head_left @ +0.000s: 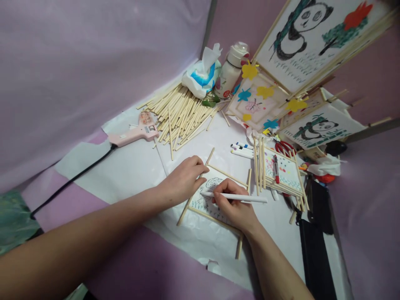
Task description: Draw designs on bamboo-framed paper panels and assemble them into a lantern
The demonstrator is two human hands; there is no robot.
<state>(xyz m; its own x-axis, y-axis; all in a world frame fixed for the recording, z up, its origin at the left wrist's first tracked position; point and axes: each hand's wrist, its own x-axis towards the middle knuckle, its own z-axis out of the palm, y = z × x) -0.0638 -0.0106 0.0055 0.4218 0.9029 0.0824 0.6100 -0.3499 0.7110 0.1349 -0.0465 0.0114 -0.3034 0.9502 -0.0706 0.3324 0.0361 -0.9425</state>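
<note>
My right hand point(233, 204) is closed round a white marker pen point(250, 197), its tip at a sheet of paper point(214, 171) bearing a dark drawing. A frame of thin wooden sticks point(215, 223) borders that sheet, with stick ends jutting past the corners. Along its left side, my left hand point(187, 177) has curled fingers on the frame's edge, and the thumb lies near the drawing. Part of the drawing is covered by my right hand. Several white markers point(242, 151) lie just beyond the frame.
At the back lie many loose wooden sticks point(184, 116), beside a pink glue gun point(134, 136) with a black cord. A tissue pack point(203, 77) and a bottle point(229, 71) stand behind. Panda-decorated stick lanterns point(318, 125), another framed sheet point(284, 171) and a black case point(315, 258) are on the right.
</note>
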